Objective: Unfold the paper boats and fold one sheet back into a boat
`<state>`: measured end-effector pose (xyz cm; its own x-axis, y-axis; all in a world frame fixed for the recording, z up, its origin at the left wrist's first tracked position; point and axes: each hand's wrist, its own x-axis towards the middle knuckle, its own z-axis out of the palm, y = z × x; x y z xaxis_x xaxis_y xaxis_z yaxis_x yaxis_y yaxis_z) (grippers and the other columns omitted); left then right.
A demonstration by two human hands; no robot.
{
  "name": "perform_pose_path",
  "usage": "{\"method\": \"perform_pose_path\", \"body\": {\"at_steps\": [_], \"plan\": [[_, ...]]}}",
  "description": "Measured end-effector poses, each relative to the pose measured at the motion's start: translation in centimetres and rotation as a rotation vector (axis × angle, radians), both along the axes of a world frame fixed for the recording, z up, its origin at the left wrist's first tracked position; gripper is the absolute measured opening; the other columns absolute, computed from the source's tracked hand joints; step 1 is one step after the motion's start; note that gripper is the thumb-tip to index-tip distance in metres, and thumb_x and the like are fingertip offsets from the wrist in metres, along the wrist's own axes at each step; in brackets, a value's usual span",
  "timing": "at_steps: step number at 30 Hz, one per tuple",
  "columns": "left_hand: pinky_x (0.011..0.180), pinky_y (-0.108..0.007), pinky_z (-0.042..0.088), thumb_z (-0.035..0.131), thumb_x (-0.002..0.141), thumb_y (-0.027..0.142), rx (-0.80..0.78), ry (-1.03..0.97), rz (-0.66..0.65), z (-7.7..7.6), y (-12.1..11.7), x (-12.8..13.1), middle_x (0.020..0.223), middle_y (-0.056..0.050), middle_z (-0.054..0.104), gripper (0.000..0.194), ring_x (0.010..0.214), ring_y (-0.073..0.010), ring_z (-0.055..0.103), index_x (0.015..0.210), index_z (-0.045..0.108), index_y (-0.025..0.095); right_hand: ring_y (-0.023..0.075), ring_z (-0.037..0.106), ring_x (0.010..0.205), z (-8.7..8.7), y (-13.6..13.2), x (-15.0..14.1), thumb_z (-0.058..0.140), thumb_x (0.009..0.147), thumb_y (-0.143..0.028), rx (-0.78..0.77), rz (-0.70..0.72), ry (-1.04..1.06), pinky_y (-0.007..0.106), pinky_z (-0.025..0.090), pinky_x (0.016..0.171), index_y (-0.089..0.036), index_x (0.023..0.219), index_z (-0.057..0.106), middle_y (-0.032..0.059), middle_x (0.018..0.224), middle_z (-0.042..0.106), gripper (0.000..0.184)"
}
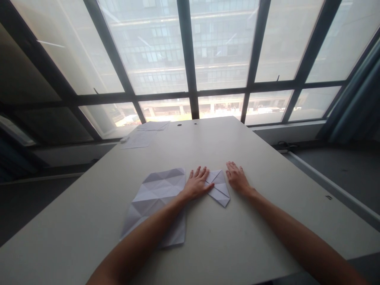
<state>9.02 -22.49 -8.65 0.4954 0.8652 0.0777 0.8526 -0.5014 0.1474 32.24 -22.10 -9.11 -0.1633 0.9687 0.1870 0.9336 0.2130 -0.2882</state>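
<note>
A small folded piece of white paper (220, 187) lies flat on the table, with diagonal crease lines and overlapping flaps. My left hand (197, 183) rests on its left side, fingers spread and palm down, hiding that part of it. Just right of the folded paper, my right hand (236, 177) lies on the tabletop with its fingers extended and nothing held. Under and beside my left forearm is a larger creased sheet of paper (162, 186), opened out and marked with a grid of folds.
The white table (208, 146) stretches away to a wall of framed windows (219, 43). Several loose papers (139, 136) lie at its far left corner. A dark cable (286, 145) is on the floor to the right, near a blue-grey curtain (350, 91).
</note>
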Motion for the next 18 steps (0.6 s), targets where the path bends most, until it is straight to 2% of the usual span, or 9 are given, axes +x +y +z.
{"method": "perform_pose_path", "body": {"at_steps": [3, 6, 8, 10, 12, 14, 18], "plan": [[0.116, -0.058, 0.007, 0.029, 0.091, 0.069, 0.002, 0.008, -0.048, 0.1, 0.0, 0.0, 0.16, -0.004, 0.016, 0.073, 0.148, -0.0313, 0.005, 0.152, 0.026, 0.029, 0.0187, 0.017, 0.146, 0.6, -0.7, -0.8, 0.026, 0.098, -0.03, 0.044, 0.256, 0.042, 0.043, 0.013, 0.117, -0.014, 0.151, 0.028, 0.0096, 0.156, 0.029, 0.055], [0.116, -0.058, 0.003, 0.031, 0.094, 0.063, 0.051, 0.001, -0.1, 0.3, -0.1, 0.2, 0.159, -0.006, 0.02, 0.068, 0.148, -0.0294, 0.007, 0.151, 0.027, 0.027, 0.0199, 0.019, 0.146, 0.6, -1.5, -1.6, 0.029, 0.098, -0.036, -0.042, 0.4, -0.012, 0.045, 0.011, 0.117, -0.017, 0.152, 0.027, 0.0093, 0.156, 0.029, 0.057], [0.118, -0.052, 0.001, 0.029, 0.098, 0.054, 0.076, -0.021, -0.169, 0.5, -0.2, 0.4, 0.157, -0.007, 0.026, 0.062, 0.148, -0.0253, 0.012, 0.151, 0.028, 0.023, 0.0216, 0.016, 0.146, 0.3, -1.7, -1.9, 0.027, 0.099, -0.043, -0.071, 0.384, -0.058, 0.049, 0.007, 0.117, -0.015, 0.152, 0.025, 0.011, 0.157, 0.025, 0.06], [0.12, -0.043, 0.006, 0.023, 0.101, 0.045, 0.057, -0.052, -0.269, 0.7, -0.4, 0.7, 0.156, -0.007, 0.03, 0.056, 0.146, -0.0201, 0.019, 0.151, 0.027, 0.02, 0.0229, 0.012, 0.147, -0.1, -1.6, -1.9, 0.023, 0.099, -0.049, -0.073, 0.352, -0.092, 0.053, 0.003, 0.117, -0.013, 0.153, 0.022, 0.0121, 0.158, 0.02, 0.064], [0.12, -0.037, 0.013, 0.021, 0.102, 0.043, 0.017, -0.074, -0.354, 0.9, -0.6, 0.9, 0.157, -0.005, 0.027, 0.055, 0.146, -0.0176, 0.021, 0.153, 0.023, 0.022, 0.0243, 0.008, 0.148, -0.4, -1.5, -1.8, 0.019, 0.098, -0.053, -0.079, 0.325, -0.117, 0.056, -0.001, 0.115, -0.012, 0.153, 0.02, 0.0124, 0.159, 0.016, 0.068], [0.119, -0.038, 0.015, 0.026, 0.101, 0.049, -0.011, -0.068, -0.373, 1.1, -0.9, 0.9, 0.159, -0.003, 0.021, 0.058, 0.146, -0.0201, 0.018, 0.154, 0.019, 0.025, 0.0254, 0.005, 0.148, -0.6, -1.3, -1.7, 0.017, 0.098, -0.054, -0.095, 0.305, -0.132, 0.059, -0.003, 0.114, -0.011, 0.153, 0.018, 0.0124, 0.159, 0.013, 0.071], [0.118, -0.05, 0.011, 0.031, 0.094, 0.063, -0.022, 0.0, -0.267, 0.9, -1.1, 0.7, 0.159, -0.002, 0.02, 0.068, 0.147, -0.0304, 0.009, 0.153, 0.02, 0.031, 0.0262, 0.006, 0.148, -0.5, -1.3, -1.8, 0.015, 0.097, -0.054, -0.122, 0.273, -0.137, 0.061, 0.0, 0.113, -0.01, 0.153, 0.018, 0.013, 0.159, 0.012, 0.071]]}}
